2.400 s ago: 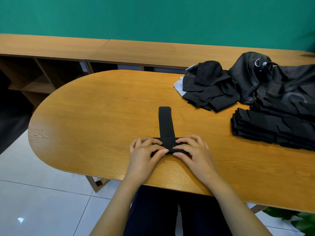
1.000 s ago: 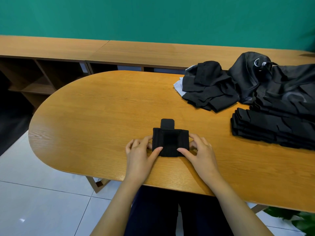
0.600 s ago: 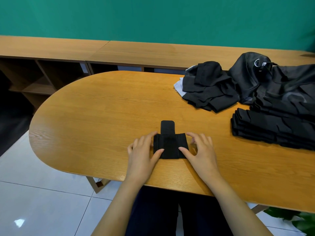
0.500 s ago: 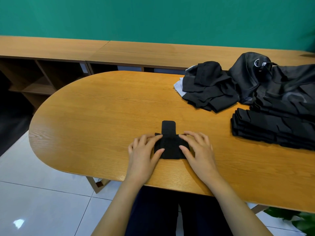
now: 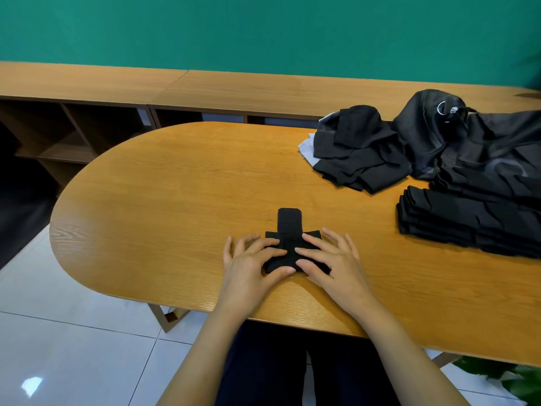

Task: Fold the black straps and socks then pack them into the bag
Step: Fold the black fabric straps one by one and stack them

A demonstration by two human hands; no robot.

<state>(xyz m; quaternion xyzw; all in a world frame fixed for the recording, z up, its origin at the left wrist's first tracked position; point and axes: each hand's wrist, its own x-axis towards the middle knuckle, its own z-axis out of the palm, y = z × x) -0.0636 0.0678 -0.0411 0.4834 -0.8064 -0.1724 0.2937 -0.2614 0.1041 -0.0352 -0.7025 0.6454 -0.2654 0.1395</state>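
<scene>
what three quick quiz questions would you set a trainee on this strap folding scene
1. True or false: the left hand and the right hand both press flat on the folded strap.
2. Where does the stack of folded black pieces lie? A) on the right side of the table B) at the table's left end C) on the floor
3. Fill in: the black bag lies on the table's far ___ side, behind the stack.

Key: 1 true; 2 A; 3 right.
</scene>
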